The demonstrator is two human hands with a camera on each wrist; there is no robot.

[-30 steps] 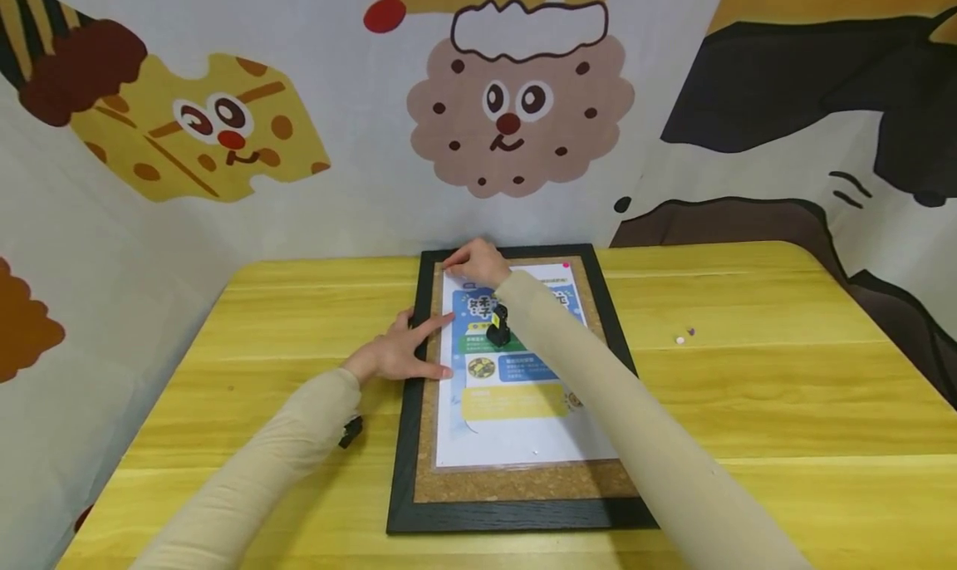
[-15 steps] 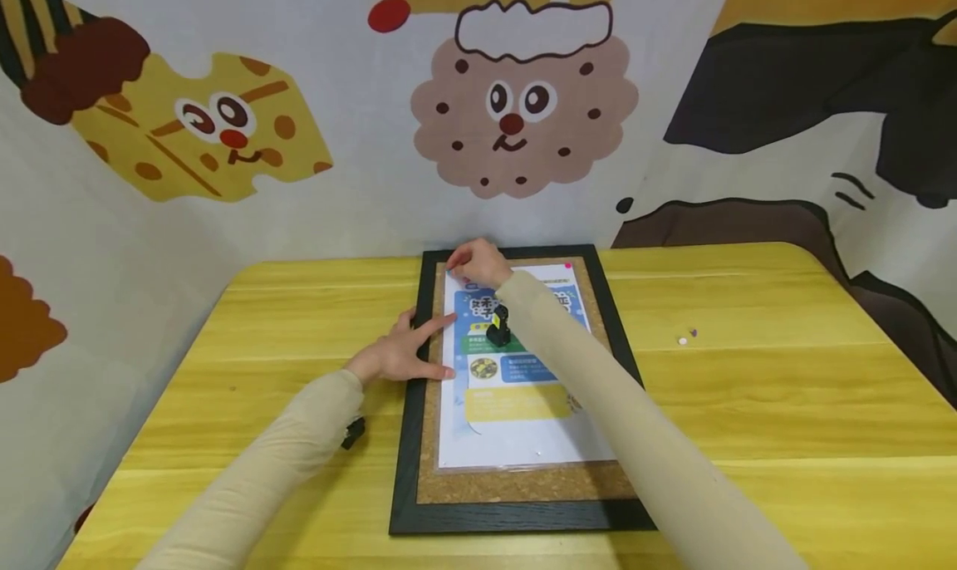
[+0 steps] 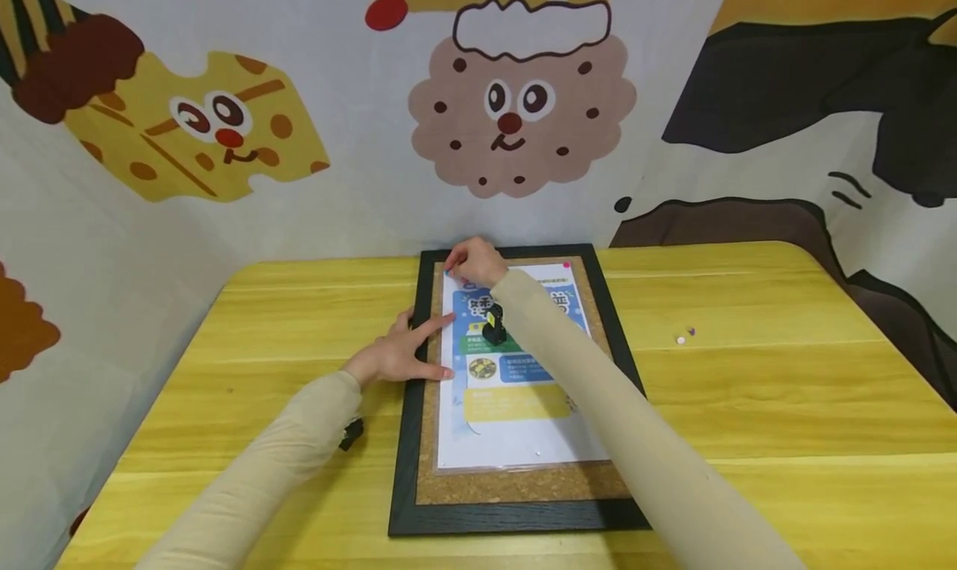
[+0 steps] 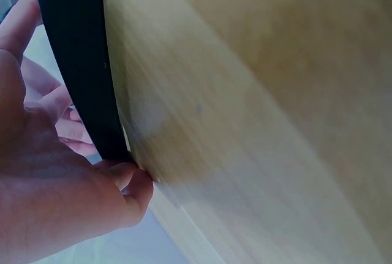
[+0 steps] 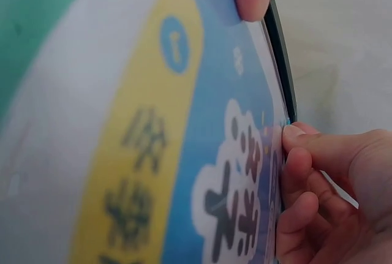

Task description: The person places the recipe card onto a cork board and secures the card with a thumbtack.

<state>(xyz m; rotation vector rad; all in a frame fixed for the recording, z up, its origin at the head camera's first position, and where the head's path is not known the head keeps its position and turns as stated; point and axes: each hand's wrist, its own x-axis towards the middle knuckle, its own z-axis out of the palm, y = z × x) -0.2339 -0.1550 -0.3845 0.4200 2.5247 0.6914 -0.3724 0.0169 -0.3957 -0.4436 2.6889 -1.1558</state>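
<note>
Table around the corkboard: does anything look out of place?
Yes: a white bit and a purple bit lie loose on the table, right of the corkboard; they look like stray pins, though too small to confirm.

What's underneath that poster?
A brown cork board peeks out past the poster, with a black frame around it. The part right under the poster is covered, so I can't tell if anything else hides there.

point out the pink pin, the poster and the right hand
Pink pin (image 3: 566,265): head view, on its head.
Poster (image 3: 516,403): head view, on its yellow block.
Right hand (image 3: 480,262): head view, on the back of the hand.
</note>
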